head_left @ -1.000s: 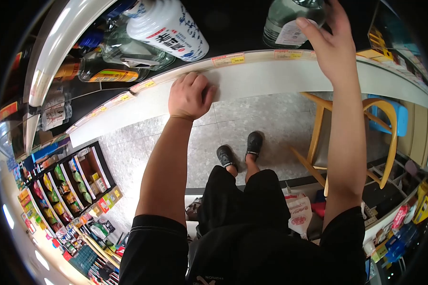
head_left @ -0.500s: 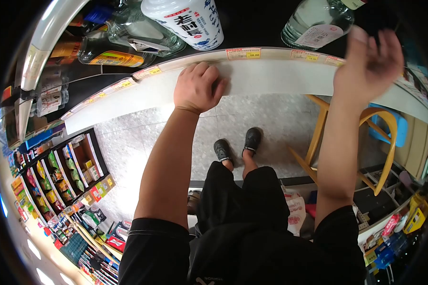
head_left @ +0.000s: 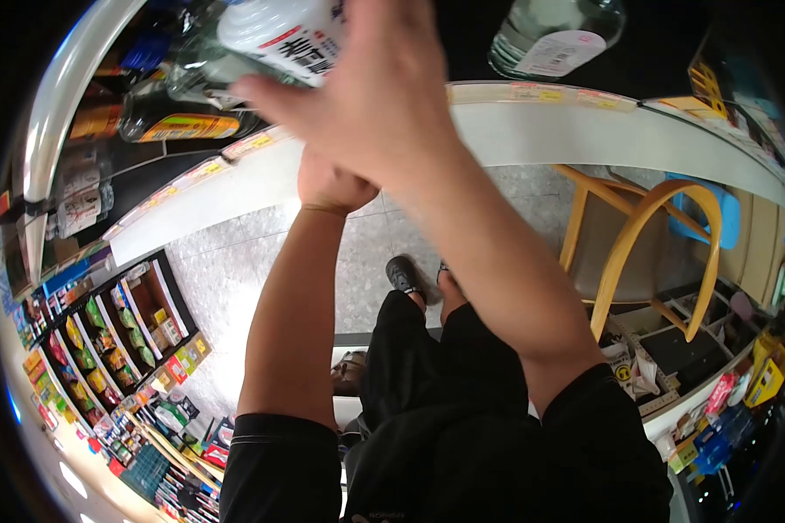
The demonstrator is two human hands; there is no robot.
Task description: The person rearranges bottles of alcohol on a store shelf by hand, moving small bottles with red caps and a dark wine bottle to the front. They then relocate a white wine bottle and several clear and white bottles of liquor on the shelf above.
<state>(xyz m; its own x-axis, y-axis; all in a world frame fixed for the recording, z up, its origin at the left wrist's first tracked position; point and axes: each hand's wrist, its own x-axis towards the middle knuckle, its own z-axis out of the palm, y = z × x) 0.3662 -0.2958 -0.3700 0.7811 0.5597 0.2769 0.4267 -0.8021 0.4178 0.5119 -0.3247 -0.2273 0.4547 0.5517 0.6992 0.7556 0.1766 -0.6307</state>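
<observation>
Right hand (head_left: 379,109) found swung across to the white bottle (head_left: 275,39); half a second ago it was held beside the clear bottle (head_left: 556,44), which has been left at the shelf's front edge. Thumb seen spread wide from the fingers, which are cut off by the upper border; motion blurred, so contact with the white bottle cannot be told. Left hand (head_left: 330,185) placed low at the white shelf front (head_left: 532,131), now largely covered by the right in this view; its finger pose and any touching between hands cannot be made out. Handling judged to be shifted from clear bottle to white, the latter partly hidden behind the right hand.
</observation>
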